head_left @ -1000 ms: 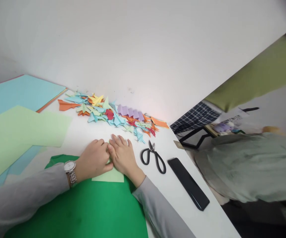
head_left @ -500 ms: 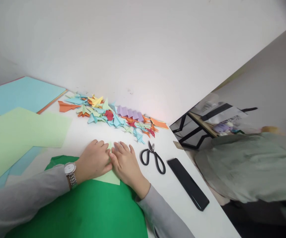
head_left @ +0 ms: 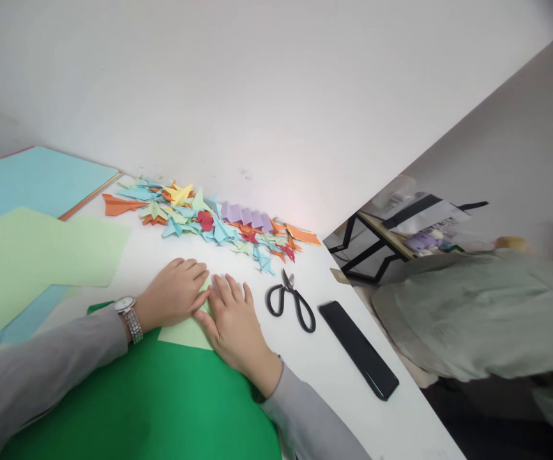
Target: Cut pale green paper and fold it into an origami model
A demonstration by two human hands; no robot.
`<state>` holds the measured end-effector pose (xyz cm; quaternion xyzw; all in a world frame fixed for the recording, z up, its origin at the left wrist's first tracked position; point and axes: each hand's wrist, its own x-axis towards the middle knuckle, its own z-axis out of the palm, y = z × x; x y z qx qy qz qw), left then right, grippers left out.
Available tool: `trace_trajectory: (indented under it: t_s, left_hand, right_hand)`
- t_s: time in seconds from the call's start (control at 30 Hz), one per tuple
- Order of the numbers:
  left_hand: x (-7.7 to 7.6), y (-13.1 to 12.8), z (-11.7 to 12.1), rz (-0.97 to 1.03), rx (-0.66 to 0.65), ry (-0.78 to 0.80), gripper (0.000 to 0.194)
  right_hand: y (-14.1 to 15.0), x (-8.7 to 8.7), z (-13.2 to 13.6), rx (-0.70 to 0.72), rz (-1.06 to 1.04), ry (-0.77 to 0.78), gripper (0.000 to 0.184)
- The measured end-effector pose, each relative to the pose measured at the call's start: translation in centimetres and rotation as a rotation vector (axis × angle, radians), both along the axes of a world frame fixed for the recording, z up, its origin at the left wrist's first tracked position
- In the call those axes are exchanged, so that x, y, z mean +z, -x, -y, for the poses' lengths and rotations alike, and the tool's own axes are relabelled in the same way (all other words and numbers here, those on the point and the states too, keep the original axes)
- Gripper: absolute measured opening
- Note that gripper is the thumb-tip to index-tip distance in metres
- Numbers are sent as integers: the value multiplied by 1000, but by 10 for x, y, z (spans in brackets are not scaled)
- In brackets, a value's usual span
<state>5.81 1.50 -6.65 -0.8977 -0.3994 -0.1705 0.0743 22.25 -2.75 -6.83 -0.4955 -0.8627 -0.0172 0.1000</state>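
A small light green sheet of paper [head_left: 185,335] lies under both my hands, over the top of a green sheet [head_left: 161,390]. My left hand [head_left: 174,292] rests on its upper left part, fingers side by side and lying flat, with a watch [head_left: 129,314] at the wrist. Flat on the right part of the paper is my right hand [head_left: 233,326], its fingers spread and its thumb pointing toward the left hand. The covered middle of the small sheet is hidden. To the right of my right hand lie scissors [head_left: 288,300] with black handles, their blades slightly apart.
Along the wall lies a pile of folded colored paper shapes [head_left: 204,220]. Large light green [head_left: 41,255] and blue sheets [head_left: 41,182] cover the left. A long black object [head_left: 359,350] sits near the table's right edge. Beyond it is a person in a grey-green top [head_left: 472,313].
My right hand has flattened and spread on the paper, and my left hand has gone from a pinching pose to lying flatter. More of the small sheet's lower left shows. The view shifted slightly.
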Motion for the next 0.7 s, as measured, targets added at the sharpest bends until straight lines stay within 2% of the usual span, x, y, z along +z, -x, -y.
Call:
trace_trajectory:
  t_s: [0.3, 0.57, 0.7]
  left_hand:
    - [3, -4, 4, -106, 62, -18, 36]
    - [1, -5, 3, -48, 81, -20, 29]
    - [2, -5, 3, -53, 86, -6, 29]
  right_hand:
    - [3, 13, 1, -16, -29, 77, 52]
    - [6, 27, 28, -105, 86, 140, 55]
    - [5, 30, 41, -61, 137, 140, 58]
